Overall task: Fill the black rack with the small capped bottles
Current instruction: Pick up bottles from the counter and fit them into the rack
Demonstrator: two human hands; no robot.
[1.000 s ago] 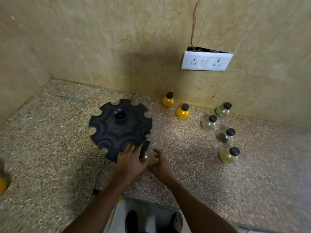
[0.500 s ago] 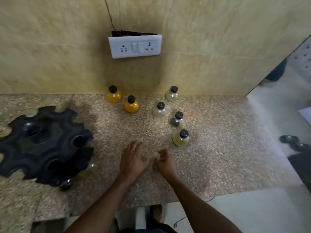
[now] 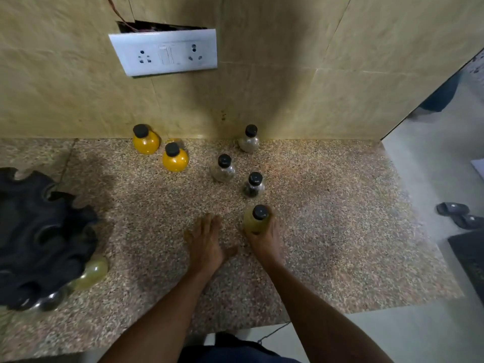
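Observation:
My right hand [image 3: 264, 239] is wrapped around a pale yellow bottle [image 3: 256, 219] with a black cap, standing on the speckled counter [image 3: 327, 231]. My left hand [image 3: 205, 242] lies flat and open on the counter just left of it. Behind stand two orange bottles [image 3: 145, 139] [image 3: 175, 157], two clear bottles [image 3: 223, 169] [image 3: 248, 139] and a dark-filled bottle [image 3: 253, 185]. The black rack [image 3: 39, 237] sits at the far left, partly cut off. A yellowish bottle [image 3: 93, 272] hangs in a slot on its near right side, and a dark bottle [image 3: 48, 301] shows under its front edge.
A tiled wall [image 3: 288, 87] with a white socket panel [image 3: 163, 52] and loose wires backs the counter. The counter ends at the right, where the floor holds sandals [image 3: 461, 214] and a dark mat [image 3: 471, 258]. The counter's front edge runs just before my body.
The view has swung right, from the rack to the loose bottles. My right hand has reached forward and closed around the pale yellow bottle. My left hand left the rack and rests on the counter.

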